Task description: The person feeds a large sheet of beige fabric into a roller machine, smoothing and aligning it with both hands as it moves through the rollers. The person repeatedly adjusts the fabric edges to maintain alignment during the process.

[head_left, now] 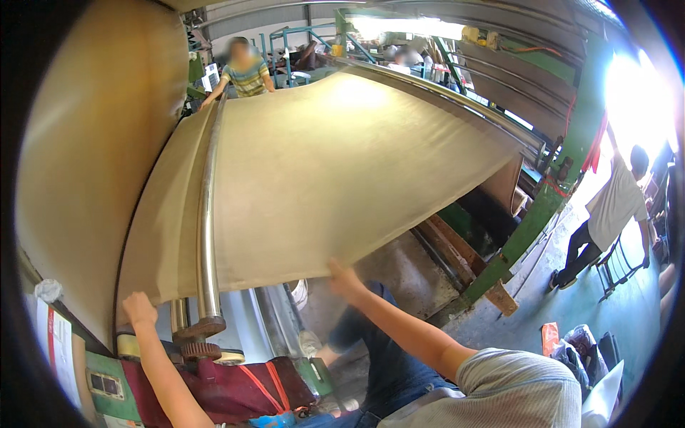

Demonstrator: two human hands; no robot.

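A wide beige sheet of fabric point(307, 171) stretches across the machine, from a large brown-yellow drum point(85, 143) on the left to a roller point(492, 118) at the far right. My left hand point(140, 310) is closed at the sheet's near left corner, close beside the drum. Further right, my right hand point(345, 278) is closed on the near edge of the same sheet; its fingertips are slightly blurred. A shiny metal bar point(208, 214) runs lengthwise over the sheet between my hands and the far side, with a toothed gear point(200, 350) at its near end.
Across the machine, a person in a striped shirt point(246, 77) has hands at the sheet's far edge. At right, another person point(617, 203) stands by a wheeled cart point(619, 267). A green frame post point(531, 232) rises on the right. Dark red cloth point(242, 389) covers the machine's near end.
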